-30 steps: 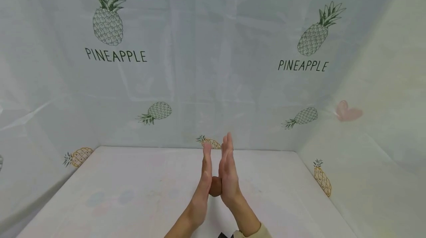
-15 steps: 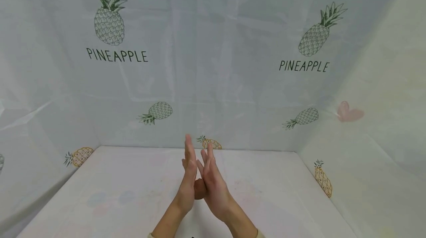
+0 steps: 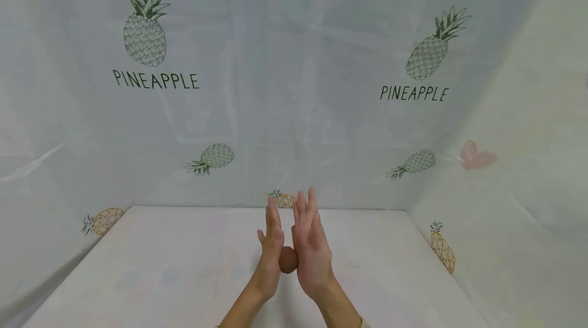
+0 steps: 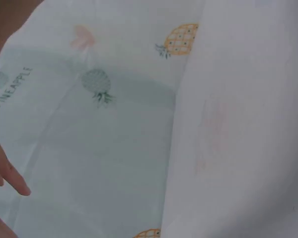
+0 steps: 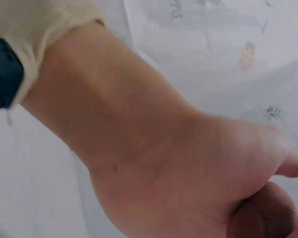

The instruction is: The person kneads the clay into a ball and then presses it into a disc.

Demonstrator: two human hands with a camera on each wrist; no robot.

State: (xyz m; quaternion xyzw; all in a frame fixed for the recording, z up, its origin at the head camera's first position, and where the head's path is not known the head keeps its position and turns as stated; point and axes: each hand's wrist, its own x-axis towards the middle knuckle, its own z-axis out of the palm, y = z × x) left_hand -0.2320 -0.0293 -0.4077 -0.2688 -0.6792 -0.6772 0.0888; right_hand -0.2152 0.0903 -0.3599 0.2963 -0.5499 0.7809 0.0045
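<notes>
Sandwiching brown clay-like ball (image 3: 288,260) between straight-fingered left hand (image 3: 271,257) and right hand (image 3: 314,254); could drop it onto worktop (image 3: 184,246) from uneven pressure.

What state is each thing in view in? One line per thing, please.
Bare left hand: open, fingers extended.
Bare right hand: open, fingers extended.
Brown round ball: held between the hands, surface lined.
Grey-white pineapple-printed sheet: hanging, creased.
White flat tabletop: faintly blotched.
</notes>
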